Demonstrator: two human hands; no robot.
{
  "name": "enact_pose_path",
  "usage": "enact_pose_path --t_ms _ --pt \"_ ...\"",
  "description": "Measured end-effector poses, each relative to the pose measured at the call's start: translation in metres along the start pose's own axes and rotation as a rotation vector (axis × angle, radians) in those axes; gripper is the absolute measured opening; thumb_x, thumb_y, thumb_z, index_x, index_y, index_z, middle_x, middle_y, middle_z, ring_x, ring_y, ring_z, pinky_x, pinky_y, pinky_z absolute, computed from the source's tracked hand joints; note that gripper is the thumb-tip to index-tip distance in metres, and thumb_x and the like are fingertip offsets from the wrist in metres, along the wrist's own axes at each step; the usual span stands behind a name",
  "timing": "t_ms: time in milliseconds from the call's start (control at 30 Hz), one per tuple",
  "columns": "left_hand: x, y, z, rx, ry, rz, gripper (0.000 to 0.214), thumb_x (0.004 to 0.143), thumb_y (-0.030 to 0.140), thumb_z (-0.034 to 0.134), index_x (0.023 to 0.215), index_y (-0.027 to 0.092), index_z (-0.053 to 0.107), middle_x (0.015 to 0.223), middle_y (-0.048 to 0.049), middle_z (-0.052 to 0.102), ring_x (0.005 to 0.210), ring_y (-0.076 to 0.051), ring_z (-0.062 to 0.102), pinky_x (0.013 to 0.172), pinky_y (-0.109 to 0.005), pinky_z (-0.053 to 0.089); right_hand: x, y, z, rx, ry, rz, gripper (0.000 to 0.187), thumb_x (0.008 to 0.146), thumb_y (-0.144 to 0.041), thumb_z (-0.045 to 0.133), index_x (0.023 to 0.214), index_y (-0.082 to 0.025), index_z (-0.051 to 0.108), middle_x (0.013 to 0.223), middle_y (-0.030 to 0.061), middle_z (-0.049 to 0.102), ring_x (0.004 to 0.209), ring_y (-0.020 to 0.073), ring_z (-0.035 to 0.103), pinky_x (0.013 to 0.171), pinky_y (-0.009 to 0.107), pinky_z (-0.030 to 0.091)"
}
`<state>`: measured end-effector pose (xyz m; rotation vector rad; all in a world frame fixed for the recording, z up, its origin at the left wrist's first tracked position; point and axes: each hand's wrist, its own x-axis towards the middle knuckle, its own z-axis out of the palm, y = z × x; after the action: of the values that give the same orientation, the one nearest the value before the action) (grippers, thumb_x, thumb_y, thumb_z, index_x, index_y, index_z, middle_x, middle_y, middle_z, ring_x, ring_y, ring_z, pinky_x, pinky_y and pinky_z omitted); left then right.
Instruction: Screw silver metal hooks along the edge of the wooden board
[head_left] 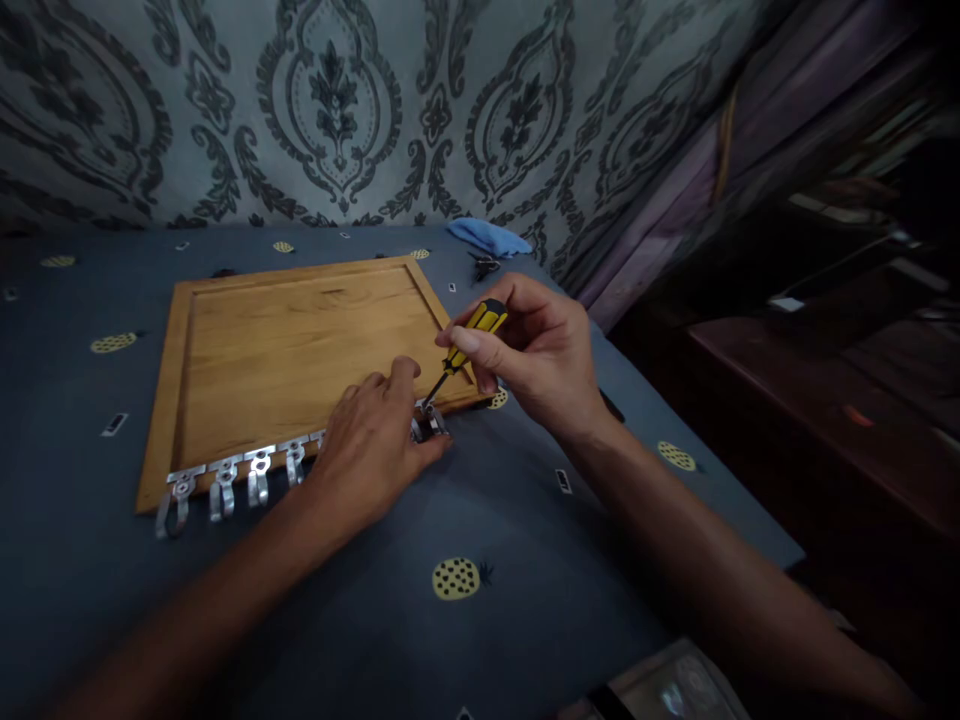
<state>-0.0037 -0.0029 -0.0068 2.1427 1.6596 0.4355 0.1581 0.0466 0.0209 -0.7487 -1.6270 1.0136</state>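
At center frame, your right hand [544, 350] pinches the yellow-and-black screwdriver [487, 318], tip at the rightmost metal hook [434, 421]; your left hand [367, 435], its grip unclear, covers the lower edge of the wooden panel [300, 340]. The slanted shank could slip toward your left thumb. The pineapple-print surface [517, 590] leaves room lower center; its edge runs down the right.

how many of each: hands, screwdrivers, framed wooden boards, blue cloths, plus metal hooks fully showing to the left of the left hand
Hands: 2 (left hand, right hand)
Yellow-and-black screwdriver: 1
Framed wooden board: 1
Blue cloth: 1
Metal hooks fully showing there: 4
Total: 9
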Motion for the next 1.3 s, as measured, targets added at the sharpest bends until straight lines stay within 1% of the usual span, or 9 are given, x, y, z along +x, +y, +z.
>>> enact_pose_path --t_ms 100,133,200,267,333,567,800,967,1300 --pt "-0.0004 0.0003 -0.0003 -0.002 -0.006 -0.006 0.05 0.086 0.033 0.072 0.124 0.017 0.044 0.107 -0.0098 0.066 0.104 -0.031 0.063 0.091 -0.046 0.05 -0.0002 0.0008 -0.0016 0.012 -0.05 -0.018 0.034 0.081 -0.052 0.079 0.084 -0.022 0.066 0.074 -0.0027 0.068 0.043 0.0057 0.052 0.041 0.022 0.046" --pt "-0.0004 0.0006 -0.0006 -0.002 -0.01 -0.01 0.05 0.086 0.032 0.072 0.124 0.017 0.044 0.108 -0.0101 0.066 0.105 -0.031 0.063 0.092 -0.046 0.049 -0.0005 0.0013 -0.0019 0.007 -0.038 -0.03 0.033 0.083 -0.053 0.077 0.089 -0.022 0.068 0.077 -0.0018 0.07 0.043 0.0059 0.052 0.042 0.023 0.047" --pt "-0.0002 0.0011 -0.0014 -0.005 -0.017 -0.012 0.052 0.086 0.031 0.072 0.126 0.017 0.043 0.109 -0.0108 0.066 0.106 -0.031 0.063 0.093 -0.047 0.049 -0.0014 0.0023 -0.0016 -0.015 0.052 -0.056 0.033 0.087 -0.055 0.072 0.096 -0.024 0.069 0.082 -0.0001 0.072 0.043 0.0061 0.051 0.041 0.024 0.046" --pt "0.0 0.0016 -0.0021 -0.008 -0.025 -0.013 0.053 0.085 0.031 0.072 0.127 0.016 0.042 0.111 -0.0115 0.067 0.108 -0.031 0.062 0.095 -0.047 0.048 -0.002 0.0032 -0.0007 -0.032 0.16 -0.085 0.031 0.089 -0.056 0.07 0.097 -0.026 0.068 0.084 0.0004 0.071 0.043 0.0063 0.048 0.039 0.025 0.045" --pt "0.0002 0.002 -0.0025 -0.008 -0.031 -0.019 0.053 0.086 0.031 0.073 0.127 0.016 0.043 0.112 -0.0121 0.067 0.108 -0.032 0.062 0.095 -0.047 0.048 -0.0021 0.004 0.0003 -0.044 0.2 -0.101 0.028 0.09 -0.055 0.069 0.095 -0.027 0.066 0.084 0.0001 0.069 0.044 0.0064 0.047 0.039 0.024 0.044" --pt "0.0006 0.0016 -0.0011 -0.021 -0.014 -0.018 0.055 0.084 0.031 0.074 0.127 0.017 0.043 0.11 -0.0111 0.067 0.107 -0.031 0.063 0.094 -0.048 0.049 -0.0036 0.0036 0.0036 -0.129 0.152 -0.104 0.032 0.088 -0.057 0.07 0.089 -0.025 0.064 0.078 -0.0018 0.067 0.044 0.0065 0.05 0.039 0.024 0.044" --pt "0.0006 0.0011 -0.0009 -0.009 -0.011 -0.006 0.055 0.085 0.032 0.073 0.128 0.016 0.043 0.112 -0.0123 0.066 0.108 -0.033 0.063 0.096 -0.049 0.049 -0.0046 0.0029 0.006 -0.082 0.134 -0.098 0.033 0.085 -0.056 0.074 0.085 -0.024 0.065 0.076 -0.002 0.067 0.044 0.0063 0.051 0.039 0.024 0.043" --pt "0.0012 0.0024 -0.0023 -0.007 -0.028 -0.017 0.054 0.085 0.031 0.073 0.127 0.016 0.043 0.114 -0.0122 0.066 0.109 -0.033 0.062 0.096 -0.049 0.049 -0.0048 0.0033 0.0058 -0.088 0.138 -0.083 0.036 0.084 -0.059 0.074 0.087 -0.024 0.065 0.075 -0.002 0.067 0.045 0.0068 0.05 0.038 0.023 0.043" --pt "0.0006 0.0019 -0.0017 -0.005 -0.025 -0.015 0.053 0.085 0.031 0.073 0.126 0.017 0.042 0.113 -0.0118 0.066 0.109 -0.032 0.062 0.095 -0.048 0.049 -0.0066 0.0009 0.0067 -0.098 0.097 -0.095 0.034 0.085 -0.055 0.074 0.089 -0.023 0.064 0.073 -0.0027 0.061 0.045 0.0064 0.05 0.037 0.022 0.042"
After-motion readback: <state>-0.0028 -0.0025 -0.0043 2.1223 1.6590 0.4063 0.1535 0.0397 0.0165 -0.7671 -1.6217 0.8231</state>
